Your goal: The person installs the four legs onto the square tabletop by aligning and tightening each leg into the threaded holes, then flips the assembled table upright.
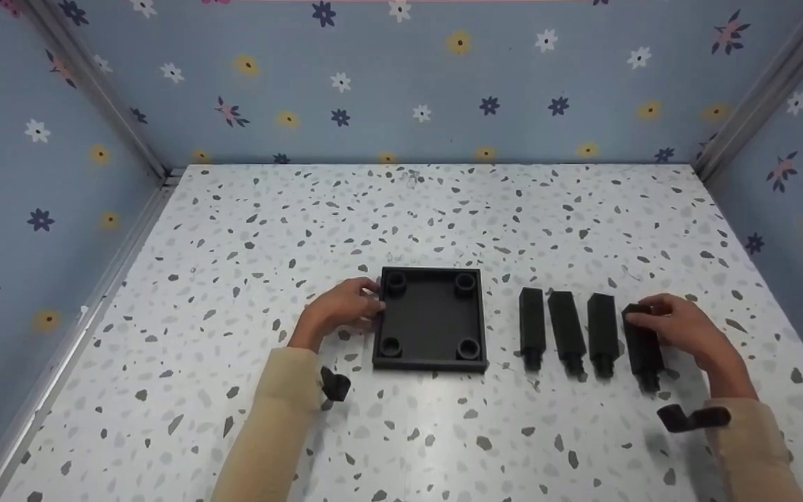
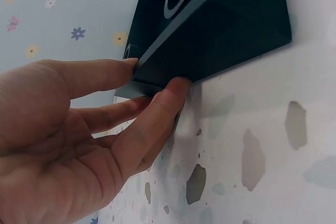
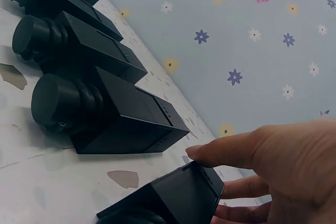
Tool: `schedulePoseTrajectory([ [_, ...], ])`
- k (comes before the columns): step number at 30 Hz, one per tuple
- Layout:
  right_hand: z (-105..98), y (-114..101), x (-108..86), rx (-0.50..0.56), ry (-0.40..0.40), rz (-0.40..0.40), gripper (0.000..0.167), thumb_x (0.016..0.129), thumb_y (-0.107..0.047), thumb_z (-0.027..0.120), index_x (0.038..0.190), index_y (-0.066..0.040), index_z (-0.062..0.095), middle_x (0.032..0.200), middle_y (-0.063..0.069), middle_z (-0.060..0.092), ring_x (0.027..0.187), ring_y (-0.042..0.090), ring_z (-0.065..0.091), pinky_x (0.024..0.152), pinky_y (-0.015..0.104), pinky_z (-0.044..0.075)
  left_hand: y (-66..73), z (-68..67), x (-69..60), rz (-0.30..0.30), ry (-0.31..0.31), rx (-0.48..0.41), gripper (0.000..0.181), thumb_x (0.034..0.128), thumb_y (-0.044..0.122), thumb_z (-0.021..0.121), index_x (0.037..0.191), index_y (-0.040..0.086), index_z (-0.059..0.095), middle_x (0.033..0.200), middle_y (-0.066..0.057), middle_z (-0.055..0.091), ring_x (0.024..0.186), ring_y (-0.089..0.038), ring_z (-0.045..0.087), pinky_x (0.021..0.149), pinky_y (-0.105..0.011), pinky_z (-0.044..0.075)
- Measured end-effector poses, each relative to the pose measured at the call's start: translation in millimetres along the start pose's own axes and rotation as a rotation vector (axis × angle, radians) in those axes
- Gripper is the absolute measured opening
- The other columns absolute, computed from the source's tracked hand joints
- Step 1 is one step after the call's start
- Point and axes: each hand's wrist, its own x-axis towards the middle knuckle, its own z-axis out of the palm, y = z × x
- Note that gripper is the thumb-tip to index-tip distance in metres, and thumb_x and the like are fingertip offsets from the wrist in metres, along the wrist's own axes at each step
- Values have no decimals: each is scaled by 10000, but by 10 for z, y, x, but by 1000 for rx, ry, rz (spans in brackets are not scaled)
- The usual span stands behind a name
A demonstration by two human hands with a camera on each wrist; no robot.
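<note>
A black square tabletop (image 1: pixel 433 317) lies with its rim facing up and a round socket in each corner. My left hand (image 1: pixel 346 305) pinches its left edge; in the left wrist view the thumb (image 2: pixel 102 74) is at the rim and fingertips touch the outer side. To the right, several black square legs with narrow threaded ends lie side by side. The rightmost leg (image 1: pixel 644 348) is between the thumb and fingers of my right hand (image 1: pixel 684 324). In the right wrist view, that leg (image 3: pixel 184 195) is partly cut off, with the thumb on its end.
Three other legs, the left one (image 1: pixel 532 328), the middle one (image 1: pixel 567 331) and the right one (image 1: pixel 603 335), lie between the tabletop and my right hand. The white speckled table (image 1: pixel 401 223) is bounded by flowered blue panels (image 1: pixel 401 84) at the back and sides.
</note>
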Motion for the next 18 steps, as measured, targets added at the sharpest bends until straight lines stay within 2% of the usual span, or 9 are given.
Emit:
schedulePoseTrajectory([
  [6, 12, -50, -15, -23, 30, 8, 778, 894, -485, 603, 1375, 90, 397, 1304, 295, 489, 941, 146, 614, 785, 259, 531, -1, 0, -6, -8, 6, -2, 435, 930, 92, 564, 1342, 13, 450, 1140, -179, 614, 1038, -259, 637, 862, -354, 552],
  [11, -28, -39, -14, 22, 34, 51, 811, 885, -481, 616, 1386, 109, 374, 1294, 293, 505, 872, 105, 652, 785, 286, 557, 6, -2, -2, -23, 6, -8, 423, 929, 90, 569, 1331, 18, 457, 1138, -169, 615, 1044, -253, 635, 875, -356, 546],
  [18, -69, 48, -7, 102, 47, 86, 812, 898, -493, 588, 1406, 97, 355, 1351, 266, 399, 813, 0, 605, 779, 250, 557, 20, -10, -9, -22, 1, -11, 418, 922, 83, 577, 1322, 20, 469, 1129, -165, 618, 1044, -253, 631, 877, -348, 546],
])
